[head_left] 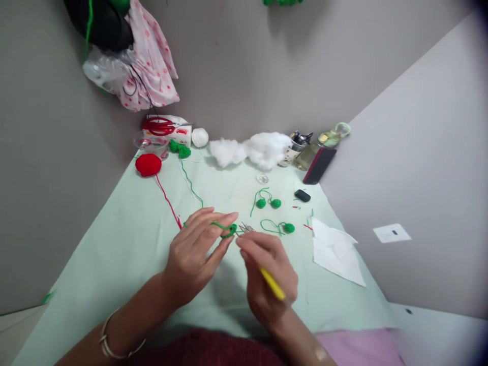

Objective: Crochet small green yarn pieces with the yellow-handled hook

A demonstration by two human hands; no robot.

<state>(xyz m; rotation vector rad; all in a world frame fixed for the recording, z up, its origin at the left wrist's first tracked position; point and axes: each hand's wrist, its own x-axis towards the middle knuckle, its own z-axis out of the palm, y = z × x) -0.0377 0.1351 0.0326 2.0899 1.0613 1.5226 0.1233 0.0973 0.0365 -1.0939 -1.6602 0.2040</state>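
Note:
A small green crochet piece is pinched between the thumb and fingers of my left hand, and green yarn runs over the index finger. My right hand grips a crochet hook with a yellow handle. The hook's thin tip points left, close to the green piece; whether it sits in a stitch I cannot tell. Just beyond my right fingertips lie small scissors, partly hidden. Past the hands are several green crocheted balls with yarn tails. The green yarn trails back toward a green yarn bundle.
Red yarn and red-handled scissors are at the back left. White stuffing, a pen cup, a bottle and a phone line the back. White paper lies right on the pale green tablecloth.

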